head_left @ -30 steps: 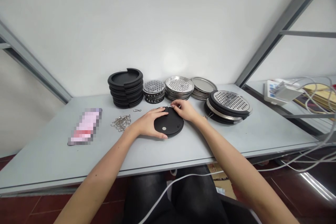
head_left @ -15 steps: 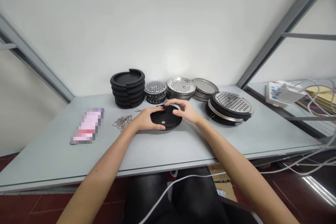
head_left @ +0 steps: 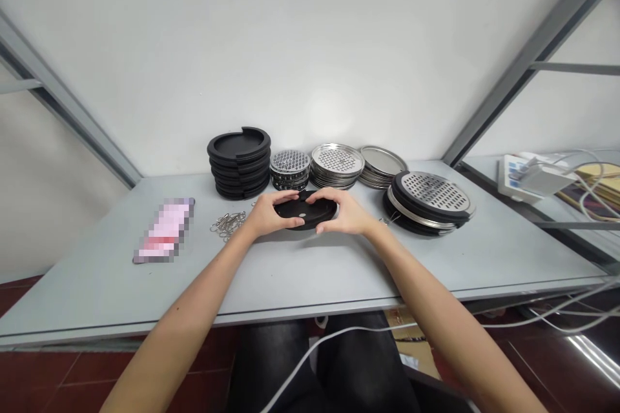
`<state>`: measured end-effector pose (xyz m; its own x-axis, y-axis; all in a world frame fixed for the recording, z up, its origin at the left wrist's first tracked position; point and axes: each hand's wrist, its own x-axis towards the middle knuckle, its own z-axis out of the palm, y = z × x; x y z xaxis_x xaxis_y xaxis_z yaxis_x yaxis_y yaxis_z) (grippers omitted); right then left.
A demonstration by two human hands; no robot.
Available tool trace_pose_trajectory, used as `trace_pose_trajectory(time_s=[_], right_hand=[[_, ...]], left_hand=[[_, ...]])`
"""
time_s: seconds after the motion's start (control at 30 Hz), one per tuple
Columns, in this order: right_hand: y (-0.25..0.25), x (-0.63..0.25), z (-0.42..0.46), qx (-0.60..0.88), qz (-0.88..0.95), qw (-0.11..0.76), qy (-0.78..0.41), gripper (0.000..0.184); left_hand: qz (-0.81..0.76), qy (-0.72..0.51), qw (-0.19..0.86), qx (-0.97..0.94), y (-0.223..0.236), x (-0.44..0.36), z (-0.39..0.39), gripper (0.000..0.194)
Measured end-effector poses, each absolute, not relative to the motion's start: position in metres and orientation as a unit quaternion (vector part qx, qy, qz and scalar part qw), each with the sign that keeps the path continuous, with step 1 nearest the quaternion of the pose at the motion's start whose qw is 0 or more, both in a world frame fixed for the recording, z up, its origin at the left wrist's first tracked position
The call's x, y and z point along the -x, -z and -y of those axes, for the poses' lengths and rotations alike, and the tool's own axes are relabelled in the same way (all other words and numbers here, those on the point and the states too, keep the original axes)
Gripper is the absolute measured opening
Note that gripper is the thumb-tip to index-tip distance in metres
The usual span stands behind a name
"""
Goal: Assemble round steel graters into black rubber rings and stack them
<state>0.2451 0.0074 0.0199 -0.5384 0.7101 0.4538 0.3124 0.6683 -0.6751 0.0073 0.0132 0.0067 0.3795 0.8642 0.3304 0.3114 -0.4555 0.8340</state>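
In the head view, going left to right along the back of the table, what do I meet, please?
Stack of black rings → small perforated steel discs → larger perforated steel discs → plain steel plates → black-rimmed perforated steel discs

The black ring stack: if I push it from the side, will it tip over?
The stack of black rings probably will not tip: it looks low and wide. Its rings sit slightly offset, so the top ones may shift. They look rubbery, so may resist sliding.
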Motion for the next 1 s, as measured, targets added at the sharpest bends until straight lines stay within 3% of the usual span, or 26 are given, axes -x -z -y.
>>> trace_pose_trajectory(time_s=[0.13, 0.27, 0.5, 0.67, 0.8, 1.0], right_hand=[[-0.018, -0.243, -0.007, 0.305, 0.849, 0.382, -0.202, 0.044], [-0.016, -0.242, -0.008, 0.307, 0.824, 0.422, -0.222, 0.026], [-0.023, -0.243, -0.010, 0.391, 0.655, 0.535, -0.362, 0.033], [-0.019, -0.244, -0.017, 0.414, 0.532, 0.529, -0.516, 0.043], [-0.016, -0.243, -0.020, 0.419, 0.470, 0.527, -0.571, 0.042], [-0.017, -0.244, -0.020, 0.403, 0.486, 0.524, -0.572, 0.042]], left_hand=[[-0.400, -0.423, 0.404, -0.706, -0.009, -0.008, -0.015, 0.081], [-0.387, -0.452, 0.397, -0.698, -0.014, -0.008, -0.011, 0.067], [-0.393, -0.484, 0.362, -0.693, -0.017, -0.004, -0.008, 0.068], [-0.399, -0.455, 0.330, -0.724, -0.009, -0.008, -0.008, 0.066], [-0.394, -0.438, 0.323, -0.740, -0.006, -0.013, -0.006, 0.070], [-0.415, -0.419, 0.323, -0.740, -0.009, -0.016, -0.006, 0.041]])
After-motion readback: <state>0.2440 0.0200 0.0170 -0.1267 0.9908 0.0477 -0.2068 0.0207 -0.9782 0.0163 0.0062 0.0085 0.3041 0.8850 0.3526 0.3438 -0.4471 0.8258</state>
